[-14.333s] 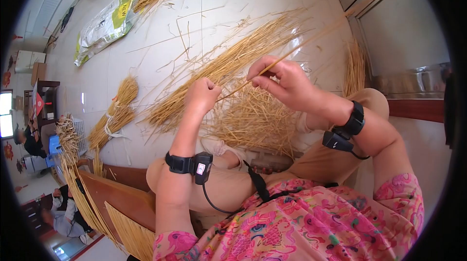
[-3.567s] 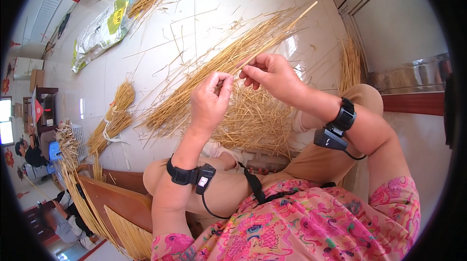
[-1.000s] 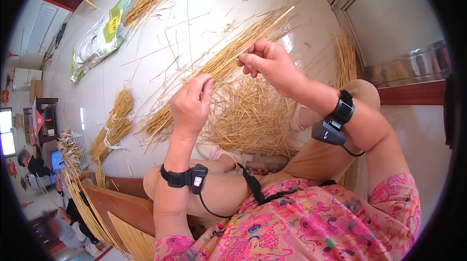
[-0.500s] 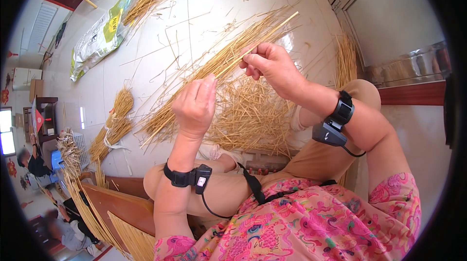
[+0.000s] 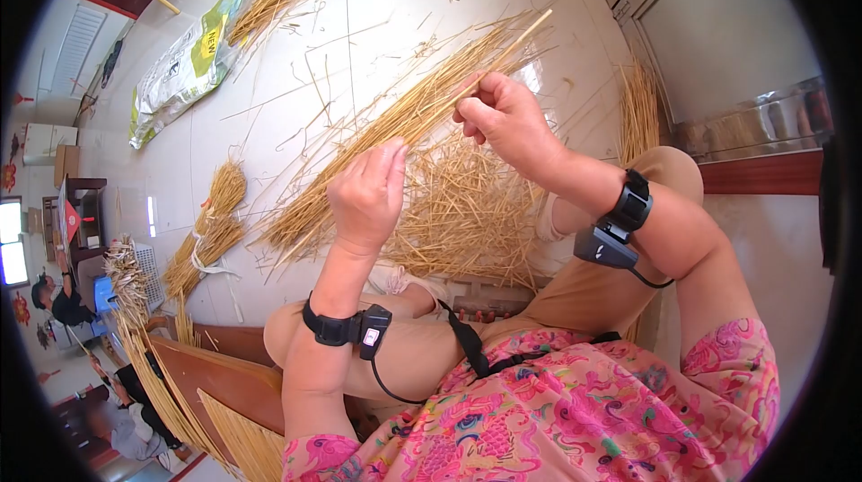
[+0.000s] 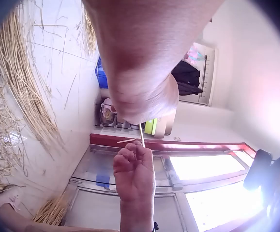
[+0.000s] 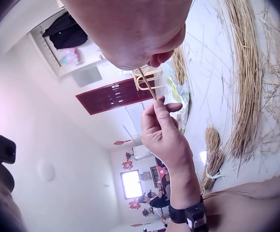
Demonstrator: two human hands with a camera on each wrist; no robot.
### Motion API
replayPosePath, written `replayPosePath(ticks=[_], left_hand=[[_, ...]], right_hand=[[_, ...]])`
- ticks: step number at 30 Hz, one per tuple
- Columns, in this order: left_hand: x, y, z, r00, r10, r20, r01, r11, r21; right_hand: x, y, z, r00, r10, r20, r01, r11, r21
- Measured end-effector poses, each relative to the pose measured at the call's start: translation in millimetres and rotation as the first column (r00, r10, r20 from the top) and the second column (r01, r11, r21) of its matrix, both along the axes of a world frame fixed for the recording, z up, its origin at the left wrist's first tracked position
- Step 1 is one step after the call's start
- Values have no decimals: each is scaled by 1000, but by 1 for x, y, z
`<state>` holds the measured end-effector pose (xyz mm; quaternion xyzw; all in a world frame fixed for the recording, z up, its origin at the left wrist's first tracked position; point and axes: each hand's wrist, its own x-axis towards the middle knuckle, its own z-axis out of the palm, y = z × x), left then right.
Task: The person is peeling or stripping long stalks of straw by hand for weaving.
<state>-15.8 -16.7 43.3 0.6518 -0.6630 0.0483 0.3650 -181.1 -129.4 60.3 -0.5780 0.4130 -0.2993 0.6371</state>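
A single pale straw stalk [image 5: 533,27] runs slantwise between the two hands, its far end pointing up and away to the right. My left hand [image 5: 366,199] pinches its near part between thumb and forefinger. A short way along, my right hand [image 5: 512,127] pinches it too, thumb against curled fingers. In the right wrist view the stalk [image 7: 148,85] leaves the left hand's fingertips and runs up behind the right hand. The left wrist view shows the stalk [image 6: 142,134] between both hands, with a thin side piece sticking out near the right fingertips.
Beneath the hands lies a long bundle of loose straw [image 5: 310,203] beside a heap of short straw pieces [image 5: 467,221]. A tied bundle [image 5: 215,212], a green and white bag [image 5: 184,69] and a brown wooden board [image 5: 215,383] stand to the left. Metal-framed doors [image 5: 745,60] are at right.
Since 14.3 s ago, the long blurred stalk stretching far right is gone from view; a shorter one is held. The hands met 3.6 s ago and now are apart. Lately they shift slightly along it.
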Motion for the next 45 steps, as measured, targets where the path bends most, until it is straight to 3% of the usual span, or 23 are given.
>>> replayPosePath(ticks=[4,7,8,10,13,15,16,19,25,28,35,39,43,45], left_hand=[[3,1,0,999,35,-25,-35,999,-7],[9,2,-4,996,71,-57,-70,997,18],[12,2,-3,995,84,-50,-83,996,26],[14,2,-2,994,106,-38,-105,994,41],[15,1,-3,996,74,-56,-73,997,30],[12,1,-3,995,71,-67,-68,997,46],[10,1,-3,995,70,-72,-66,996,54],[6,1,-2,991,65,-121,-56,996,73],[4,-1,-2,998,50,-24,-51,997,-54],[4,3,-2,998,45,-51,-43,999,28],[3,1,-21,996,39,-77,-39,999,-6],[1,2,-13,998,15,-66,-18,999,-51],[-3,-1,-8,960,-8,-281,42,993,113],[-7,0,-7,953,12,-303,25,992,120]], right_hand=[[-4,-6,2,996,-67,63,65,997,39],[-11,-13,2,989,62,-131,-53,996,70],[-10,-14,6,924,235,-302,-226,972,64],[-10,-16,17,625,498,-601,-531,835,141],[-13,-9,3,765,400,-505,-555,807,-201],[-6,-8,0,946,294,-140,-314,936,-157],[-3,-7,0,978,202,49,-196,976,-96],[-1,-10,4,985,139,106,-134,990,-53],[4,-5,7,996,74,58,-71,997,-41],[8,-5,4,999,-7,54,10,999,-50],[5,-11,-11,999,-28,20,30,996,-84],[0,-18,-21,1000,-20,22,24,985,-169],[-1,-33,-25,986,24,167,4,986,-166],[-4,-40,-26,985,52,164,-18,979,-202]])
